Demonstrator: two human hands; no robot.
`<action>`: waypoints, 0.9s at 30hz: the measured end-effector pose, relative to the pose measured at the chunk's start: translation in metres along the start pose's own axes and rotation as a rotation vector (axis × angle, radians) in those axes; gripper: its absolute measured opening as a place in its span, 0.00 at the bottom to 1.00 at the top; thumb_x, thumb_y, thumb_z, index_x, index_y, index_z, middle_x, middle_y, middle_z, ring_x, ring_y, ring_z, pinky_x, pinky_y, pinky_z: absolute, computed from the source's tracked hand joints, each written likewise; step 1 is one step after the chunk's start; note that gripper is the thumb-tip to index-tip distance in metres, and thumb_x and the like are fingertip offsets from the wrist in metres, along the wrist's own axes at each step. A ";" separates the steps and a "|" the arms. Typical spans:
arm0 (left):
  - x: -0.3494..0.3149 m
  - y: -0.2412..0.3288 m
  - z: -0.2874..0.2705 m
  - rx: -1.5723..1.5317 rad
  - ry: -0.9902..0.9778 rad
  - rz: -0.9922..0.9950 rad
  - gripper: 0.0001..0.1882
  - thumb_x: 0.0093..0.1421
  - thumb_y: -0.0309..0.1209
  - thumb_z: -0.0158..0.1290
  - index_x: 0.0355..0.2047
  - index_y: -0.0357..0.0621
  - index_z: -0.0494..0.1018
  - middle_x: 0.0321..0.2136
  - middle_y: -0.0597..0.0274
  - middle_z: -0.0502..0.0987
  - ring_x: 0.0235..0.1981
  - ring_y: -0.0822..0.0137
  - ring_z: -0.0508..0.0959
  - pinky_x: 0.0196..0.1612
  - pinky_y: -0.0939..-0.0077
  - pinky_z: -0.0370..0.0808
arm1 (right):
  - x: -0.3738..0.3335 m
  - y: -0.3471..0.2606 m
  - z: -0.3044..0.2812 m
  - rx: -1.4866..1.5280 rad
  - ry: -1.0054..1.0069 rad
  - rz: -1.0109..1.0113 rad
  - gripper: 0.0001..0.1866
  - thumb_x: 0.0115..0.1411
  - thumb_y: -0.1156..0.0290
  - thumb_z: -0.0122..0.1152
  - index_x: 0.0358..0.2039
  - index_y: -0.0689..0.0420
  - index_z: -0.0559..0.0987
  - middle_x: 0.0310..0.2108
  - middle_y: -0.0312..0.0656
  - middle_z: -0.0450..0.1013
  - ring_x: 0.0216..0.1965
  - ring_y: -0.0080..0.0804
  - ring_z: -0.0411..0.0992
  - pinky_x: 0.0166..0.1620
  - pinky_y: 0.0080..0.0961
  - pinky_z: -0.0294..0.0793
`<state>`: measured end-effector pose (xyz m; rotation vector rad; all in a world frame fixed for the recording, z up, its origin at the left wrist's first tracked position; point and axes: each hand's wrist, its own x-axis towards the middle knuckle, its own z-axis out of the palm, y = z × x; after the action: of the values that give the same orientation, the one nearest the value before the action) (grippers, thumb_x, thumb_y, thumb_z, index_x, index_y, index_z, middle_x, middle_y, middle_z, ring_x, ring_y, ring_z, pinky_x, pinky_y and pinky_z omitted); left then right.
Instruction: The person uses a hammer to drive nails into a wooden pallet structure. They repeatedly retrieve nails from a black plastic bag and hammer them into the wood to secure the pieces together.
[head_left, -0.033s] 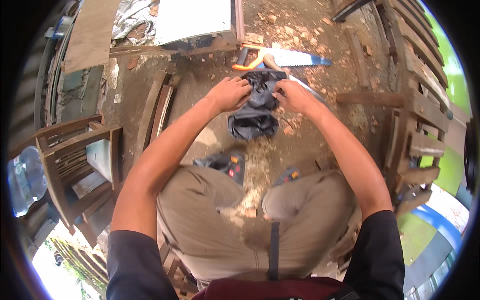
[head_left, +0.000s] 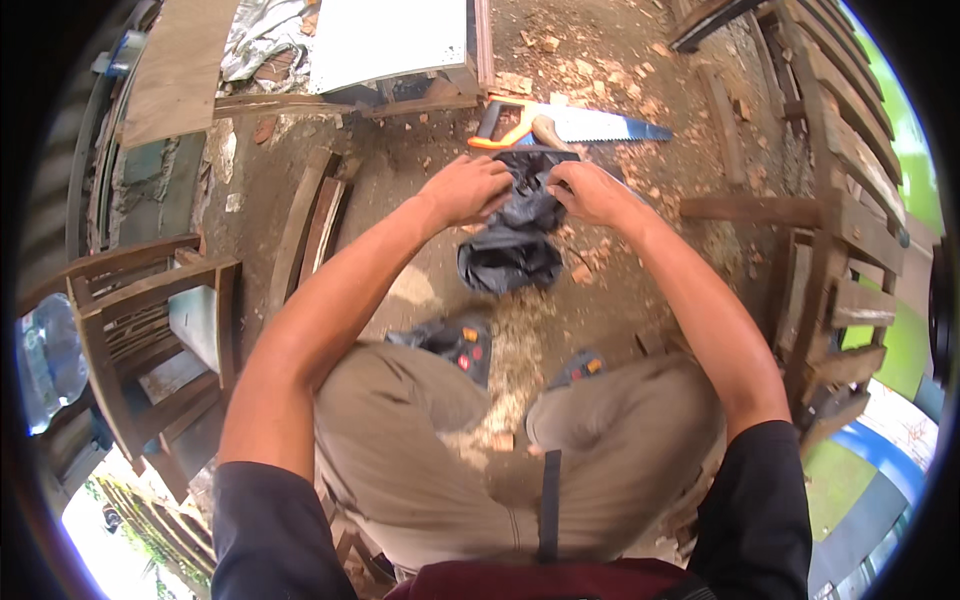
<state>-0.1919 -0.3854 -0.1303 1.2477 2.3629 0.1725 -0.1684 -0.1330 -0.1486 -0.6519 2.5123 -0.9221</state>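
Note:
A crumpled black bag (head_left: 510, 258) of soft, slightly shiny material lies on the ground in front of me, with its round opening facing my knees. My left hand (head_left: 468, 190) has its fingers curled at the left edge of the bag's far part. Opposite it, my right hand (head_left: 592, 192) pinches the right edge between thumb and fingers. Just beyond the bag is a handsaw (head_left: 590, 124) with an orange and black handle, its blade pointing right. A wooden handle (head_left: 546, 130) lies across the saw near its grip; the bag hides the rest of that tool.
Wood chips (head_left: 570, 75) litter the dirt floor. A white-topped box (head_left: 390, 45) stands at the far left. Wooden planks (head_left: 305, 215) and a wooden frame (head_left: 155, 300) are on the left. Slatted woodwork (head_left: 860, 215) rises on the right, with a beam (head_left: 750, 210) jutting inward.
The whole view has shifted very slightly. Both hands keep the same hold on the black bag.

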 end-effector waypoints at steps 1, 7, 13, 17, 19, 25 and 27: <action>0.013 -0.013 0.018 0.028 0.033 0.113 0.13 0.68 0.38 0.52 0.47 0.45 0.74 0.49 0.59 0.77 0.56 0.57 0.74 0.56 0.61 0.70 | 0.019 0.016 0.016 0.009 -0.050 -0.066 0.10 0.61 0.69 0.64 0.37 0.63 0.80 0.38 0.55 0.79 0.46 0.55 0.77 0.48 0.46 0.75; 0.051 -0.058 0.124 0.050 0.005 -0.163 0.32 0.60 0.44 0.62 0.60 0.47 0.65 0.56 0.60 0.72 0.61 0.55 0.70 0.60 0.40 0.67 | 0.072 0.084 0.098 -0.330 -0.092 -0.078 0.12 0.57 0.72 0.63 0.42 0.61 0.79 0.41 0.53 0.78 0.45 0.55 0.77 0.48 0.47 0.78; 0.044 -0.058 0.137 0.151 -0.186 -0.225 0.53 0.48 0.45 0.72 0.69 0.45 0.56 0.63 0.60 0.64 0.67 0.58 0.65 0.66 0.20 0.54 | 0.052 0.066 0.132 -0.307 -0.080 -0.013 0.36 0.53 0.75 0.64 0.65 0.52 0.68 0.55 0.58 0.71 0.49 0.58 0.77 0.52 0.48 0.78; 0.060 -0.058 0.131 0.176 -0.194 -0.207 0.56 0.45 0.45 0.74 0.69 0.44 0.56 0.65 0.57 0.63 0.69 0.56 0.63 0.68 0.23 0.53 | 0.049 0.071 0.130 -0.288 -0.102 -0.014 0.29 0.56 0.74 0.61 0.61 0.50 0.75 0.57 0.60 0.70 0.47 0.58 0.78 0.51 0.49 0.79; 0.057 -0.059 0.136 0.169 -0.208 -0.184 0.57 0.44 0.45 0.75 0.69 0.43 0.56 0.65 0.56 0.62 0.70 0.55 0.62 0.69 0.25 0.53 | 0.048 0.063 0.136 -0.297 -0.072 -0.004 0.19 0.59 0.75 0.56 0.52 0.52 0.80 0.55 0.57 0.72 0.45 0.57 0.79 0.49 0.49 0.79; 0.045 -0.067 0.130 0.085 -0.285 -0.129 0.42 0.54 0.46 0.67 0.66 0.48 0.65 0.64 0.55 0.66 0.70 0.54 0.62 0.70 0.30 0.55 | 0.056 0.074 0.134 -0.277 -0.014 -0.081 0.11 0.56 0.78 0.53 0.39 0.60 0.80 0.42 0.54 0.75 0.44 0.58 0.77 0.46 0.51 0.78; 0.045 -0.075 0.126 0.106 -0.344 -0.122 0.40 0.55 0.45 0.65 0.65 0.48 0.65 0.64 0.57 0.66 0.70 0.55 0.62 0.71 0.31 0.54 | 0.052 0.077 0.132 -0.272 0.011 -0.079 0.08 0.58 0.76 0.55 0.36 0.60 0.81 0.41 0.52 0.76 0.44 0.56 0.77 0.48 0.49 0.77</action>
<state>-0.2127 -0.4053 -0.2807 1.0763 2.1601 -0.1939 -0.1675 -0.1750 -0.3039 -0.8358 2.6634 -0.6137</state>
